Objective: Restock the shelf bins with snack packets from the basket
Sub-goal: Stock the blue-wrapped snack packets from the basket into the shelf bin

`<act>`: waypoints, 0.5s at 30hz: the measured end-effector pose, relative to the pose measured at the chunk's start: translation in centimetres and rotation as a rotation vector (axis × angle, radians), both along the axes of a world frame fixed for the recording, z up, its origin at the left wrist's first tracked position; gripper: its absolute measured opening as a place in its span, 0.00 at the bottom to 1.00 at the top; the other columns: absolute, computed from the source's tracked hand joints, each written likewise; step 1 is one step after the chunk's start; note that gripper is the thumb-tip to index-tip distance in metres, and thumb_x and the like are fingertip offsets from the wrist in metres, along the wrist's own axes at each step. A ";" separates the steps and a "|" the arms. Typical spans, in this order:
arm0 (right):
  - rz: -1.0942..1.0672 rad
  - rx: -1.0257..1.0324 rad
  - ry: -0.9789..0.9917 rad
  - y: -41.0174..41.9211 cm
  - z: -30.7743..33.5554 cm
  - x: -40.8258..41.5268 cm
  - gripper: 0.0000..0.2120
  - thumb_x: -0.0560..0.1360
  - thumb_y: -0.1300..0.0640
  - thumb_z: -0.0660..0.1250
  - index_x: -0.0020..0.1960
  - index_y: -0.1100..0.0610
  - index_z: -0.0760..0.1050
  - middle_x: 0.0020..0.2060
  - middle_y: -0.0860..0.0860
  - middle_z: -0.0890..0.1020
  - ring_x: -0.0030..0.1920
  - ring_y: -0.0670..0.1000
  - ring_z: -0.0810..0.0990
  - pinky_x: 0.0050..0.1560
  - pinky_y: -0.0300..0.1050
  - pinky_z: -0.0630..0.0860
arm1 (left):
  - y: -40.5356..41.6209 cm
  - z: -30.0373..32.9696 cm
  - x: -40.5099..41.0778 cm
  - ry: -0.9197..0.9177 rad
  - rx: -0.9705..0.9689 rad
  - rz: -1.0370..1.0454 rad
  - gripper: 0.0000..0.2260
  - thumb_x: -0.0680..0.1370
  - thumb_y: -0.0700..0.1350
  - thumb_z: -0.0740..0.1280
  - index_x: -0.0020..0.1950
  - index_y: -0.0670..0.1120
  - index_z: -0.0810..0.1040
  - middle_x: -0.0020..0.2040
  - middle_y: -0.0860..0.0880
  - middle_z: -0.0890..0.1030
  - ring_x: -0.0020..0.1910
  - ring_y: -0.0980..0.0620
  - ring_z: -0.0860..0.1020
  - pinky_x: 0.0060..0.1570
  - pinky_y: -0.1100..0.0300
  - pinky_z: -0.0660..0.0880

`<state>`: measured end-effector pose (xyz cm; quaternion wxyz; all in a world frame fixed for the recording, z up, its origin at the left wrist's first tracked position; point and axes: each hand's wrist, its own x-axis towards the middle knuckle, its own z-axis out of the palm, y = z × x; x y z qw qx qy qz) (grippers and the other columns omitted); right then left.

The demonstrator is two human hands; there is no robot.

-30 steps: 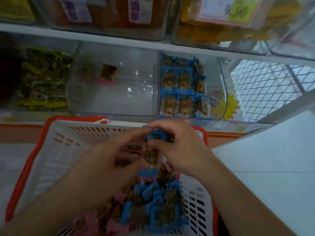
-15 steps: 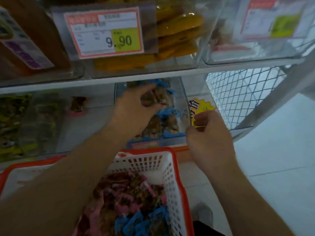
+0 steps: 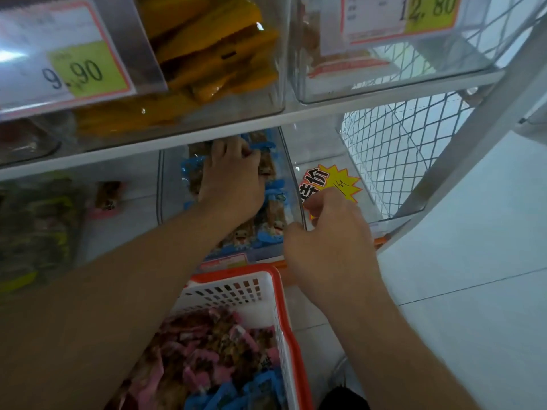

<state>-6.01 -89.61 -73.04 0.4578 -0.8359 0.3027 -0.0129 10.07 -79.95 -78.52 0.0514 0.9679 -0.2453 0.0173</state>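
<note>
Midway: left hand [image 3: 233, 176] reaches into the clear bin [image 3: 291, 176], fingers on blue packets [image 3: 273, 199], grasp unclear; right hand [image 3: 331, 244] loosely curled, empty; basket [image 3: 266, 279] holds many pink and blue packets.

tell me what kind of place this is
Most likely a shop's snack aisle. Clear shelf bins hold wrapped snacks, price tags read 9.90 and 12.80, and a yellow starburst sale sticker sits by the bin. The left hand reaches into the bin above a basket of packets.
</note>
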 end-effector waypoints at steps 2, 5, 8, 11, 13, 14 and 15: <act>0.009 -0.012 0.002 0.1 0.0 -0.1 0.16 0.79 0.55 0.70 0.64 0.48 0.70 0.56 0.46 0.71 0.56 0.47 0.71 0.41 0.27 0.59 | -0.3 0.1 -0.1 0.006 0.071 -0.006 0.23 0.83 0.52 0.62 0.77 0.46 0.69 0.71 0.46 0.65 0.71 0.40 0.62 0.73 0.42 0.64; 0.019 -0.014 0.003 0.2 -0.1 -0.1 0.17 0.79 0.55 0.70 0.66 0.49 0.71 0.58 0.46 0.72 0.57 0.47 0.71 0.42 0.36 0.66 | -0.3 0.2 -0.2 0.055 0.155 -0.016 0.26 0.82 0.51 0.62 0.79 0.46 0.65 0.72 0.46 0.64 0.71 0.40 0.61 0.72 0.42 0.63; 0.026 -0.020 0.010 0.3 -0.4 -0.1 0.18 0.79 0.56 0.70 0.67 0.50 0.71 0.60 0.47 0.72 0.57 0.47 0.71 0.45 0.38 0.67 | -0.1 0.5 -0.1 0.145 0.145 -0.012 0.30 0.83 0.50 0.61 0.83 0.47 0.56 0.77 0.46 0.60 0.75 0.40 0.58 0.75 0.42 0.59; 0.021 -0.045 0.004 0.4 -0.6 -0.2 0.17 0.79 0.55 0.70 0.66 0.49 0.71 0.58 0.47 0.72 0.56 0.47 0.71 0.40 0.29 0.61 | 0.5 1.2 -0.8 0.191 0.060 -0.002 0.32 0.83 0.46 0.60 0.84 0.48 0.51 0.80 0.47 0.59 0.78 0.40 0.55 0.77 0.41 0.56; 0.027 -0.065 -0.005 0.4 -0.8 -0.3 0.15 0.78 0.56 0.70 0.62 0.48 0.70 0.58 0.47 0.73 0.55 0.47 0.71 0.39 0.29 0.60 | 1.6 1.6 -1.5 0.195 -0.023 -0.012 0.31 0.83 0.45 0.60 0.84 0.49 0.52 0.81 0.48 0.60 0.79 0.40 0.55 0.78 0.41 0.56; 0.031 -0.074 -0.010 0.4 -0.8 -0.3 0.14 0.78 0.57 0.70 0.61 0.48 0.70 0.57 0.47 0.74 0.54 0.48 0.72 0.39 0.30 0.61 | 2.3 1.8 -1.9 0.197 -0.073 -0.023 0.30 0.83 0.44 0.59 0.84 0.49 0.53 0.81 0.48 0.60 0.79 0.40 0.55 0.79 0.41 0.56; 0.036 -0.085 -0.010 0.6 -0.8 -0.4 0.14 0.77 0.57 0.70 0.61 0.49 0.71 0.57 0.48 0.75 0.54 0.49 0.73 0.40 0.33 0.64 | 3.3 1.9 -2.4 0.192 -0.123 -0.040 0.29 0.83 0.44 0.60 0.84 0.49 0.55 0.81 0.47 0.61 0.79 0.41 0.57 0.78 0.42 0.57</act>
